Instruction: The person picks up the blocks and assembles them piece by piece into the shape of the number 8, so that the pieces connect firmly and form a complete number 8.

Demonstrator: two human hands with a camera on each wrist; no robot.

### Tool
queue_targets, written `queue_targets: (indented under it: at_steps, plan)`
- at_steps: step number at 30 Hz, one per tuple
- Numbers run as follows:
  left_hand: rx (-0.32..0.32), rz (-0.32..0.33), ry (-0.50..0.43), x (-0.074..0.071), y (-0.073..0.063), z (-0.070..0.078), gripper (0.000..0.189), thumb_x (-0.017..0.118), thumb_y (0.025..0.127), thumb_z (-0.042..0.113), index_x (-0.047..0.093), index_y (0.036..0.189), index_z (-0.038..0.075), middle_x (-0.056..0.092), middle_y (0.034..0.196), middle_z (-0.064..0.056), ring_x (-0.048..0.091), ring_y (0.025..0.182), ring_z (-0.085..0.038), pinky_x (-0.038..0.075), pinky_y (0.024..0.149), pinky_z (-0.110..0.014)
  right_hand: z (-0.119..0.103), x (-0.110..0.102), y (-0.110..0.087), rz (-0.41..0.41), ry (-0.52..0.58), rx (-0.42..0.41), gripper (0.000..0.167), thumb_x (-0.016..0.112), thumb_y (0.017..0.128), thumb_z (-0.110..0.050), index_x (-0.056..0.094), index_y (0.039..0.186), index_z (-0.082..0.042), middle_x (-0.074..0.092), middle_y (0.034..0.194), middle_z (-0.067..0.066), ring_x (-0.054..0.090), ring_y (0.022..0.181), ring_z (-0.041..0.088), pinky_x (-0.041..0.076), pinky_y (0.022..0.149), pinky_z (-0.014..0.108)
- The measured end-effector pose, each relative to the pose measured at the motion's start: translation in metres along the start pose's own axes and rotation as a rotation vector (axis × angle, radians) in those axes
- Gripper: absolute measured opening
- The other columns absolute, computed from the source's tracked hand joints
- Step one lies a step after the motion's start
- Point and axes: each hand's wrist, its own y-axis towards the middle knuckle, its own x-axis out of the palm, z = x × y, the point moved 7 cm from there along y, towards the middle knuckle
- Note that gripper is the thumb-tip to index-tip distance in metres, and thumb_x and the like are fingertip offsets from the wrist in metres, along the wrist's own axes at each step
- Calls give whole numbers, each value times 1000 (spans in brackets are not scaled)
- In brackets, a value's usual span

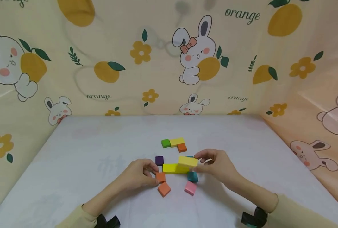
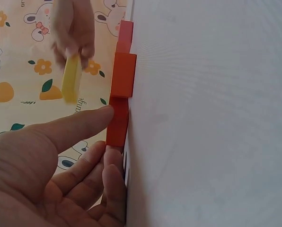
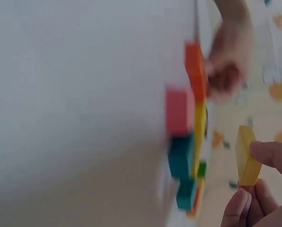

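My right hand pinches a yellow rectangular block by one end, between thumb and fingers. This block is raised, overlapping the right part of a longer-looking yellow block on the table in the head view. The thumb and fingers of my left hand pinch an orange block at the left end of that yellow one. Just in front, a second orange block sits turned at an angle. On the right side stand a teal block and a pink block. Another teal-blue block is mostly hidden behind the raised one.
A purple block stands behind the left end of the yellow block. Farther back, a green block, a yellow block and an orange block lie together. The white tabletop meets a printed cloth backdrop.
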Motion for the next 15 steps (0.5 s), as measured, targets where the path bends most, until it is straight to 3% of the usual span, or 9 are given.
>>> queue_targets:
  at_steps: [5, 10, 15]
  plan:
    - [6, 11, 9, 0, 1, 1, 33, 86, 76, 19, 68, 102, 11, 67, 92, 3, 61, 72, -17, 49, 69, -33, 1, 13, -27, -115, -68, -73, 36, 93, 66, -21, 74, 97, -18, 62, 82, 10, 55, 73, 24, 44, 59, 26]
    - [4, 14, 14, -1, 2, 0, 32, 86, 76, 19, 68, 102, 11, 67, 93, 3, 61, 73, -17, 49, 70, -33, 2, 27, -36, -167, -147, -159, 33, 92, 66, -24, 73, 92, -27, 58, 74, 7, 50, 67, 19, 40, 56, 24]
    - [3, 6, 14, 0, 2, 0, 33, 86, 77, 19, 67, 103, 11, 67, 94, 3, 61, 74, -17, 50, 71, -33, 2, 41, -42, -212, -168, -164, 30, 92, 67, -24, 73, 91, -27, 53, 68, 4, 48, 64, 16, 37, 53, 23]
